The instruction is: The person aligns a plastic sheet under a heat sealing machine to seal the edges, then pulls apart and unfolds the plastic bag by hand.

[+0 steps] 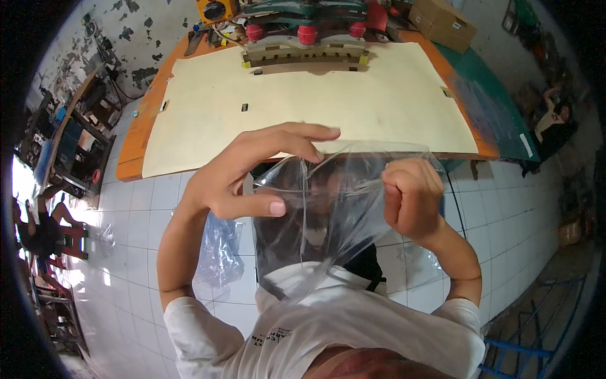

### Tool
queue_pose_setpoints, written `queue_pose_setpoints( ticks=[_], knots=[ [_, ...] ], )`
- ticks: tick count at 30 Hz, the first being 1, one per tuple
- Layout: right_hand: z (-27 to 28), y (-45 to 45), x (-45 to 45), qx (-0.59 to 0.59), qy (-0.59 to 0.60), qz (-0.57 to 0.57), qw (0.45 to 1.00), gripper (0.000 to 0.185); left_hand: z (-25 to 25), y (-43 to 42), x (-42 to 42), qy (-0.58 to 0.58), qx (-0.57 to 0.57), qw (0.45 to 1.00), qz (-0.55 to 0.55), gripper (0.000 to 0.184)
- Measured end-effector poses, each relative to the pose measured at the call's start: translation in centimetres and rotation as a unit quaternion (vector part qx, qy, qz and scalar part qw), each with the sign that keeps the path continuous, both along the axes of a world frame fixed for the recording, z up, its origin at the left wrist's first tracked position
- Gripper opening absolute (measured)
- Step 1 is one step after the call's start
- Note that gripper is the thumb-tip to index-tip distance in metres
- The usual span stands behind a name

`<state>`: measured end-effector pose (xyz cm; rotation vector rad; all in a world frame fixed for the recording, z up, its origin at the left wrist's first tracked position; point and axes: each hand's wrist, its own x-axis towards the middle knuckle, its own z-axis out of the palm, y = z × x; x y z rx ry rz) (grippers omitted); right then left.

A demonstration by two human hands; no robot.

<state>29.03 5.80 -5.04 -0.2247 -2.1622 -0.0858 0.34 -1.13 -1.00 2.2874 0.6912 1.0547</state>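
A clear, creased plastic sheet or bag [344, 218] hangs in front of my body at the table's near edge. My right hand [413, 196] is closed in a fist on its upper right corner. At the upper left of the plastic is my left hand [240, 167], its thumb and fingers spread apart. The left fingertips overlap the plastic's upper edge in view; whether they touch it I cannot tell. Just beyond both hands lies a cream sheet [303, 101] covering most of the tabletop.
An orange table [131, 165] bears a machine-like fixture with red knobs [307, 35] at the back. A cardboard box [442, 24] sits back right, near a green surface [522, 142]. Crumpled plastic [218, 249] lies on the tiled floor. People are at far left [41, 227] and right [555, 117].
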Motion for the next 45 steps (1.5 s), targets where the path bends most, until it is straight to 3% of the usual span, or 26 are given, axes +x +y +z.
queue_pose_setpoints(
  ticks=[1, 4, 8, 15, 18, 20, 24, 27, 31, 35, 39, 42, 44, 45],
  knots=[
    [-0.1, -0.3, 0.4, 0.003, -0.011, -0.019, 1.000, 0.019, -0.5, -0.2, 0.4, -0.014, 0.005, 1.000, 0.026, 0.054],
    [-0.6, -0.7, 1.3, -0.001, -0.024, -0.038, 0.999, 0.024, -1.8, -1.4, 1.2, -0.025, -0.063, 0.995, 0.069, 0.051],
    [-1.3, -1.3, 1.6, -0.020, -0.025, -0.025, 0.999, 0.029, -3.7, -2.0, 1.5, 0.017, 0.034, 0.997, 0.072, 0.040],
    [0.1, -1.8, 1.5, -0.045, -0.079, -0.007, 0.996, 0.029, -6.4, -3.4, 2.3, -0.003, 0.040, 0.992, 0.116, 0.030],
    [1.6, -2.0, 1.1, -0.016, -0.122, -0.031, 0.992, 0.032, -6.8, -3.6, 2.5, -0.022, 0.038, 0.987, 0.153, 0.026],
    [2.2, -2.0, 1.3, 0.014, -0.212, -0.043, 0.976, 0.031, -6.9, -3.7, 2.6, -0.050, 0.026, 0.983, 0.177, 0.025],
    [0.7, -1.5, 0.9, 0.065, -0.217, -0.044, 0.973, 0.024, -6.9, -3.6, 2.2, -0.016, 0.063, 0.977, 0.203, 0.022],
    [-1.0, -0.9, 0.2, 0.135, -0.136, -0.052, 0.980, 0.020, -6.4, -3.7, 2.0, 0.026, 0.072, 0.976, 0.202, 0.026],
    [-1.6, -1.5, 0.8, 0.083, -0.165, -0.044, 0.982, 0.017, -5.7, -4.2, 1.4, 0.084, 0.039, 0.983, 0.157, 0.031],
    [-1.7, -1.5, 0.8, 0.102, -0.170, -0.048, 0.979, 0.017, -5.9, -4.6, 1.3, 0.043, 0.038, 0.988, 0.141, 0.022],
    [-1.3, -1.2, 1.1, 0.088, -0.186, -0.013, 0.978, 0.019, -5.4, -5.3, 0.5, 0.065, -0.065, 0.986, 0.141, 0.022],
    [-1.4, -0.8, 1.4, 0.050, -0.211, 0.021, 0.976, 0.022, -5.3, -5.1, 0.3, 0.052, -0.109, 0.983, 0.136, 0.023],
    [-1.2, -0.1, 1.5, -0.067, -0.206, 0.065, 0.974, 0.033, -5.5, -5.2, -0.1, 0.043, -0.129, 0.982, 0.134, 0.024],
    [-0.3, 0.1, 1.7, -0.069, -0.205, 0.063, 0.974, 0.033, -5.8, -5.3, -0.6, 0.038, -0.136, 0.977, 0.161, 0.025]
  ],
)
